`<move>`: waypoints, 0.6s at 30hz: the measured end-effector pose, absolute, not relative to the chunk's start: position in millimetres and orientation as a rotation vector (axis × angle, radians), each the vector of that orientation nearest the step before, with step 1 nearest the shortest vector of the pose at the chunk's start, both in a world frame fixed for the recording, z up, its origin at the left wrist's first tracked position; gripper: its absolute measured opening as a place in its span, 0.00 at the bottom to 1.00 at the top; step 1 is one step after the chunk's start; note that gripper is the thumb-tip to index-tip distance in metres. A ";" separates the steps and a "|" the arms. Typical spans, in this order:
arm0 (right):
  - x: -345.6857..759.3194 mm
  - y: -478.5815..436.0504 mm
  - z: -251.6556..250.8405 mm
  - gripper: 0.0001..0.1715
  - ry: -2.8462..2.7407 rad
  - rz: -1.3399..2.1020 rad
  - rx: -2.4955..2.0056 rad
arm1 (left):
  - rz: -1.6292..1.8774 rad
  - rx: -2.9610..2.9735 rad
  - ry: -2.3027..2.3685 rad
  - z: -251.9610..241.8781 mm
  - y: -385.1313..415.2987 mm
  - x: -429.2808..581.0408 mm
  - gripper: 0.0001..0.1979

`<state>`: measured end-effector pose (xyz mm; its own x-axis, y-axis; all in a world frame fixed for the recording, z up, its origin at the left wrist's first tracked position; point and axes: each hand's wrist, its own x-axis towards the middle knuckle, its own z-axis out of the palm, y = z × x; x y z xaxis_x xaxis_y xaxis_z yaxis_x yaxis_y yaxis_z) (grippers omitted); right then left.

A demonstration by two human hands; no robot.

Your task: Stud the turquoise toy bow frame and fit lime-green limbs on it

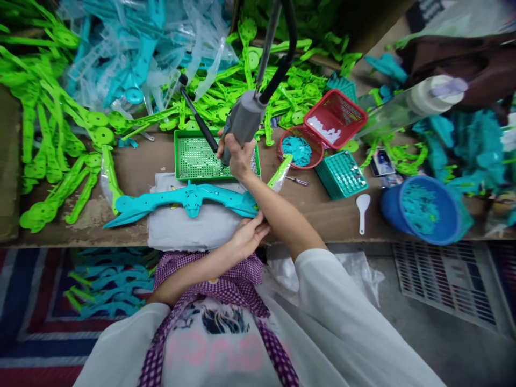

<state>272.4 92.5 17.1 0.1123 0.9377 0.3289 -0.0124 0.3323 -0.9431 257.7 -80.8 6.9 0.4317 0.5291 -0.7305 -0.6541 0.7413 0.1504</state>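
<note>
My right hand is wrapped round a grey electric screwdriver that hangs from above on a black cable. It is held over the right part of a green perforated basket, where small metal screws show. Below, a turquoise plastic bow-shaped toy part lies across a folded grey cloth, with a green limb angled up at each end. My left hand pinches the right end of this part; its fingertips are partly hidden under my right forearm. A black stick-like tool slants beside the screwdriver.
Green plastic pieces heap at the left and back, with turquoise and clear ones behind. To the right are red baskets, a teal tray stack, a small screwdriver, a white spoon, a blue bucket and a bottle.
</note>
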 end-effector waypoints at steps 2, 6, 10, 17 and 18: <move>273.0 93.1 14.4 0.32 -1.260 0.889 -0.994 | 0.832 -0.147 0.862 4.5 -82.5 260.3 0.05; 274.2 95.0 7.9 0.31 -1.284 0.895 -0.963 | 0.938 -0.051 0.862 0.7 -86.9 266.0 0.07; 277.0 96.2 14.3 0.33 -1.282 0.902 -0.976 | 0.928 0.015 0.842 -1.1 -94.5 266.5 0.11; 307.7 40.6 70.6 0.35 -1.089 0.849 -0.804 | 0.835 -0.062 0.881 -0.9 -105.4 263.0 0.10; 314.1 24.4 74.5 0.35 -1.073 0.881 -0.778 | 0.827 -0.065 0.892 -0.7 -105.2 264.0 0.10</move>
<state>314.1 24.4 74.5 0.2234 0.8898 0.3979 -0.2170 0.4434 -0.8697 264.0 -105.2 -0.7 0.3469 0.6116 -0.7111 -0.6631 0.6961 0.2753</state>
